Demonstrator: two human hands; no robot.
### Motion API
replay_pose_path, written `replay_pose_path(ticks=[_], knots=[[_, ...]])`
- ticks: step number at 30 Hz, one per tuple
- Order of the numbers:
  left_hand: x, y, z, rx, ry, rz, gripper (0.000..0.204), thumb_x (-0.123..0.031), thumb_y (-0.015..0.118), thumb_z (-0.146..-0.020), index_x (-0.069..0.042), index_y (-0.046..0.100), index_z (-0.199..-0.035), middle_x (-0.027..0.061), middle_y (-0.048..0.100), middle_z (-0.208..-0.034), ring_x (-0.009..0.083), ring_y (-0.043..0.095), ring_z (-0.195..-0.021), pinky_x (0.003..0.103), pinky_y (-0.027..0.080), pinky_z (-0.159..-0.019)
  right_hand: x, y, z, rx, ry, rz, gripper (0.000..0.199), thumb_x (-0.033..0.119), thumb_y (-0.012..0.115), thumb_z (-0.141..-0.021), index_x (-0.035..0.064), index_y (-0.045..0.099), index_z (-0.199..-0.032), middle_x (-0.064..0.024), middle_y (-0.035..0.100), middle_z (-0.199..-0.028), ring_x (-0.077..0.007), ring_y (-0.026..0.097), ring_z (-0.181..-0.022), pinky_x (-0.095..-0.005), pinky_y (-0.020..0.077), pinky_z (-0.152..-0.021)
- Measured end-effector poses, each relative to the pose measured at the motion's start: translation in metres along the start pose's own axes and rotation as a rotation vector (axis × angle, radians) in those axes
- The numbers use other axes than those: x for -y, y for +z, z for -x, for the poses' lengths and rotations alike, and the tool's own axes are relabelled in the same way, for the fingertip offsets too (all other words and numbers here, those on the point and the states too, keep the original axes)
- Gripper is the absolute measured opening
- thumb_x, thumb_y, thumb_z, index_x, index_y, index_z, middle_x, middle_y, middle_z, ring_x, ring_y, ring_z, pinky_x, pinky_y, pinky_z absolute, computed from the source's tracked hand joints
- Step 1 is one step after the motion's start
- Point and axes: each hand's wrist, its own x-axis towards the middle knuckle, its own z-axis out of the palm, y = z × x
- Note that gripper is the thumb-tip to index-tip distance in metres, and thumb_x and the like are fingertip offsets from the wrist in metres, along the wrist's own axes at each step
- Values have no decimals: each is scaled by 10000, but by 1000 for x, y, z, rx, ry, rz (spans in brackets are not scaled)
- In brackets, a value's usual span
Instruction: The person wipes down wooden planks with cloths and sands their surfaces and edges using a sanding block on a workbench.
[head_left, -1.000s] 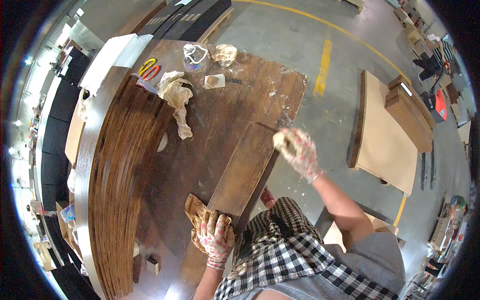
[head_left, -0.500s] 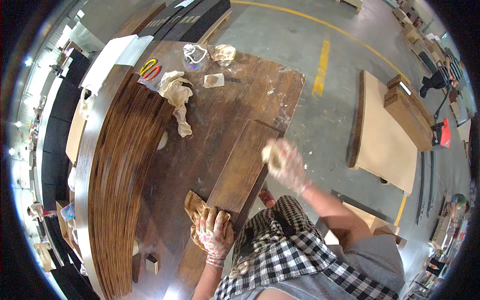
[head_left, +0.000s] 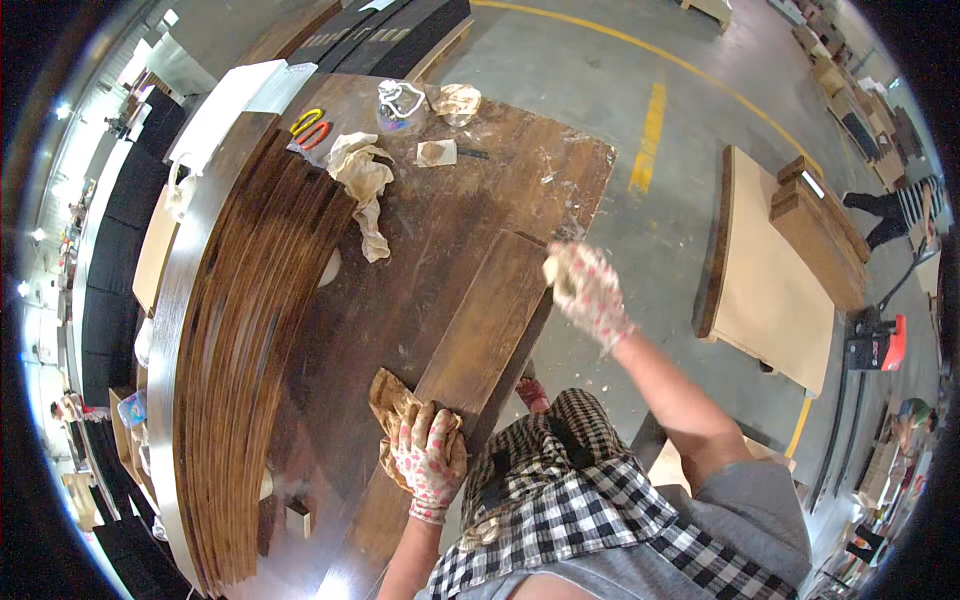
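Observation:
A long brown wooden board point(head_left: 490, 300) lies slanted across the worktable near its right edge. My left hand point(head_left: 430, 465), in a patterned glove, bears down on the board with its fingers curled over a crumpled brown rag point(head_left: 390, 398), which could be cloth or paper. At the board's far right corner is my right hand point(head_left: 592, 300), gloved alike. Its fingers close round a small beige pad point(head_left: 552, 268), mostly hidden by the glove, so its kind is unclear.
A tall stack of brown boards point(head_left: 260, 330) fills the table's left side. Scissors point(head_left: 308, 128), a crumpled beige cloth point(head_left: 362, 185) and a clear jar point(head_left: 400, 108) sit at the far end. Panels on a pallet point(head_left: 765, 270) stand right; a person point(head_left: 905, 212) is beyond.
My right hand has moved slightly away from me and rightward, up to the board's far end, with the beige pad. My left hand stays on the rag. The distant person has shifted.

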Motion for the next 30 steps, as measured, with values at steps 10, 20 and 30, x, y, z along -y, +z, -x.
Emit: replay_pose_path(ticks=[10, 20, 30], knots=[[4, 1, 5, 26, -42, -30, 430, -249, 659, -765, -151, 610, -1181, 80, 547, -1299, 336, 468, -1217, 491, 293, -1056, 82, 17, 90, 298, -418, -317, 356, 116, 604, -808, 61, 572, -1158, -123, 614, -1091, -275, 590, -1050, -433, 476, -959], [1, 3, 6, 16, -32, -6, 478, -185, 697, -711, -144, 598, -1177, 96, 560, -1266, 340, 482, -1204, 495, 319, -1033, 41, 40, 71, -58, -212, -50, 471, 177, 642, -800, 49, 539, -1241, -174, 592, -1094, -381, 567, -1014, -524, 464, -917], [1, 4, 3, 10, -51, 11, 463, -179, 689, -707, -140, 618, -1163, 90, 574, -1263, 328, 478, -1221, 490, 318, -1041, 19, 12, 20, -103, -64, 112, 404, 169, 662, -786, 93, 575, -1173, -183, 581, -1089, -371, 570, -1010, -459, 494, -877]])
